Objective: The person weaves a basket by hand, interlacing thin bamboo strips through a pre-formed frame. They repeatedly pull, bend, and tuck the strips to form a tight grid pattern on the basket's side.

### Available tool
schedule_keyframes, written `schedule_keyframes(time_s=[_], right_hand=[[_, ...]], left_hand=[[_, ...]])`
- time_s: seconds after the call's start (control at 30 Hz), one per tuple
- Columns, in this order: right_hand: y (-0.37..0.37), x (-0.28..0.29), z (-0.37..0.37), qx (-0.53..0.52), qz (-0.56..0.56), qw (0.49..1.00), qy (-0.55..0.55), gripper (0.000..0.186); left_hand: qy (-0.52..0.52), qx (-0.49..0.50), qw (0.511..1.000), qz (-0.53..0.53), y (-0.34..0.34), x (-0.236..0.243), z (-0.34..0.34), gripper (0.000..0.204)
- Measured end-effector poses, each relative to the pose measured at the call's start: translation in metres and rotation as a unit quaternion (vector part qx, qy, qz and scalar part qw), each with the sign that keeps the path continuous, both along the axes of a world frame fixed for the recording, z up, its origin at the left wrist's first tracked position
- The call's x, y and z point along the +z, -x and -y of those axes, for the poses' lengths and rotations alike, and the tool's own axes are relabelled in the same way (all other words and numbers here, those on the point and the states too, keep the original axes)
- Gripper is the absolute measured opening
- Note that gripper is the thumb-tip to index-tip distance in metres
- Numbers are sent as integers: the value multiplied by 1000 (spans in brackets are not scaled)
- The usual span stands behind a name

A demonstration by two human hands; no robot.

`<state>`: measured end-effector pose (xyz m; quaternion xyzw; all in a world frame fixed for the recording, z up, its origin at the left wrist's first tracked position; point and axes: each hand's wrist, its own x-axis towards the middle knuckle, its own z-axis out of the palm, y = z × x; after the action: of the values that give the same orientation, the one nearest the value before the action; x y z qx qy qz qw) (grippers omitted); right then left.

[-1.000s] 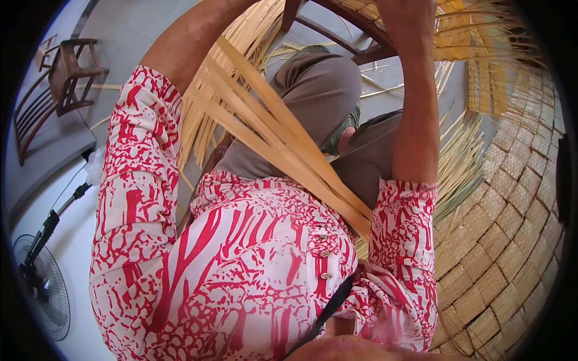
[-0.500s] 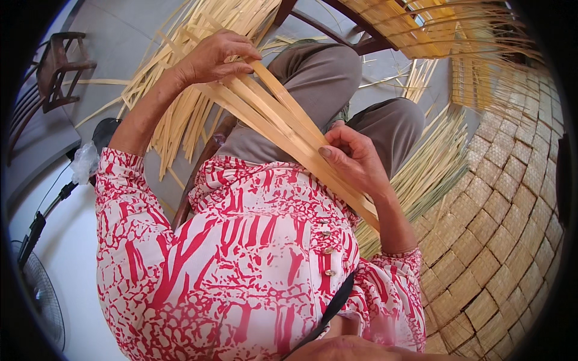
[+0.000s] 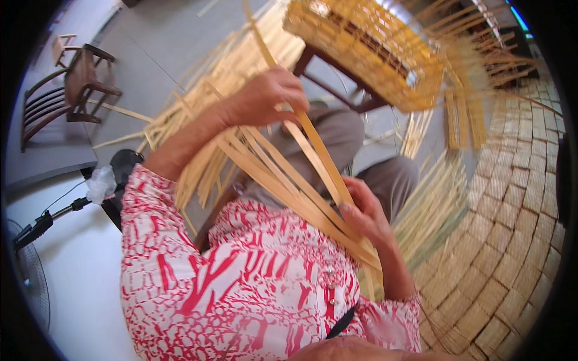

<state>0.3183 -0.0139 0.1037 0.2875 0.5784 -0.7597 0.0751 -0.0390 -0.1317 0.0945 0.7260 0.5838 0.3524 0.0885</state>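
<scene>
Woven matting point(image 3: 512, 240) flanks long, flat, pale strips point(image 3: 283, 174).

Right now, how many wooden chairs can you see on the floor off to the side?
1: a dark wooden chair stands at the upper left, on the grey floor, well away from both hands. Others may lie outside the view.

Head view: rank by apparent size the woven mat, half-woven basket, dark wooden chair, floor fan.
1. woven mat
2. half-woven basket
3. dark wooden chair
Floor fan: cut off by the picture's rim, so unranked. The fisheye bends sizes near the rim.
</scene>
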Motion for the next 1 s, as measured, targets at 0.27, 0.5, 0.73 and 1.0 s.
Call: schedule_keyframes(time_s=[0.27, 0.5, 0.73, 1.0], right_hand=[[-26, 6, -17, 0, 34, 949, -313, 8], [-55, 42, -65, 1, 184, 799, -573, 24], [-64, 21, -148, -14, 143, 580, -802, 15], [3, 26, -164, -3, 12, 439, -898, 8]], left_hand=[[31, -60, 992, -107, -10, 1, -38, 20], [-54, -28, 992, -109, -13, -13, -71, 22], [-46, 26, 998, -38, 24, -49, -76, 25], [32, 144, 988, -52, 37, -45, -32, 23]])
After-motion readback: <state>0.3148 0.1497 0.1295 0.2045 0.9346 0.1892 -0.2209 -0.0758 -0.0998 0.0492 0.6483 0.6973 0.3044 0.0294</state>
